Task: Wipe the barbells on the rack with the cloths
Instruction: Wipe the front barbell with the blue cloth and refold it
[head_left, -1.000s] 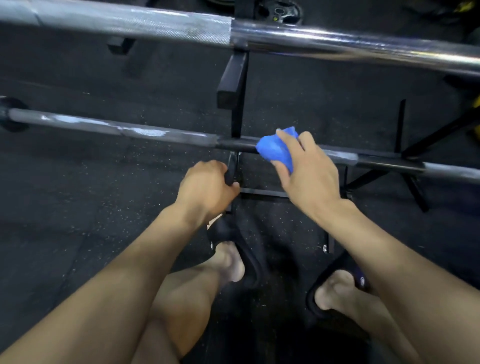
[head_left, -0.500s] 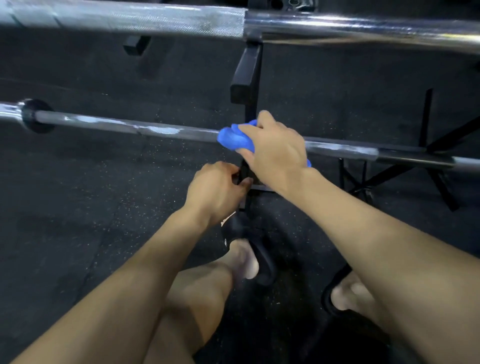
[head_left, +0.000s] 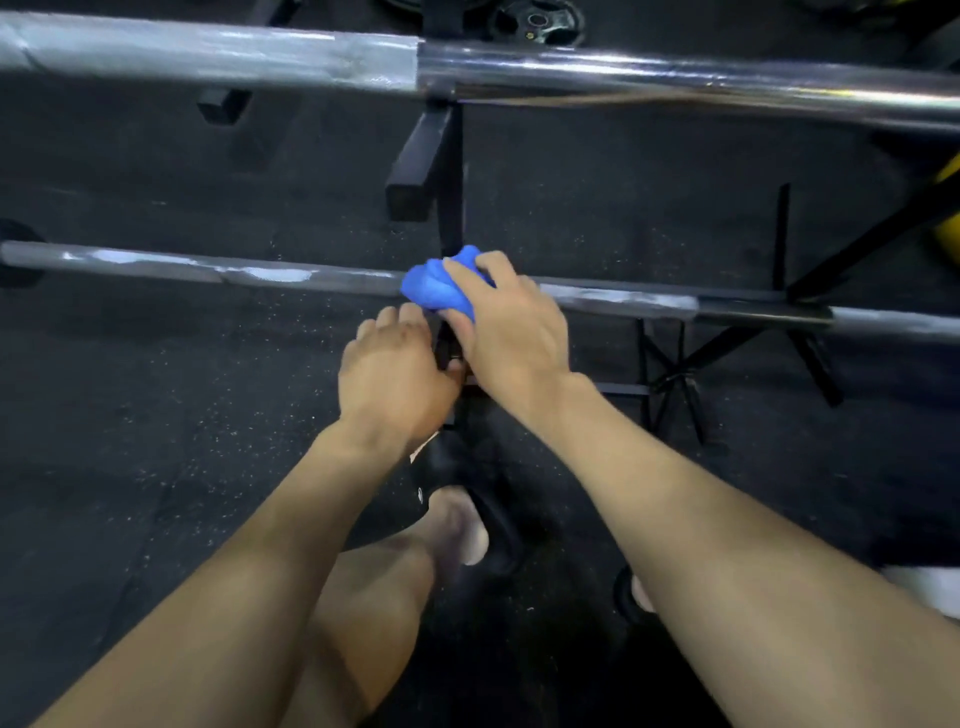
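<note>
A dark lower barbell (head_left: 343, 278) with white chalky patches runs across the middle of the view. My right hand (head_left: 511, 332) presses a bunched blue cloth (head_left: 439, 288) around this bar near the black rack upright (head_left: 451, 208). My left hand (head_left: 397, 371) sits just below the bar, curled on the lower part of the upright; what its fingers hold is hidden. A thicker shiny upper barbell (head_left: 571, 73) crosses the top of the view.
Black rack legs and braces (head_left: 675, 374) stand at the right. A black weight plate (head_left: 540, 23) lies on the floor beyond the top bar. Something yellow (head_left: 948, 208) is at the right edge. My sandalled feet (head_left: 457, 525) are on the dark rubber floor.
My right hand slid the blue cloth leftward along the lower bar, from right of the upright to over it. My left hand stayed on the upright and its fingers have loosened.
</note>
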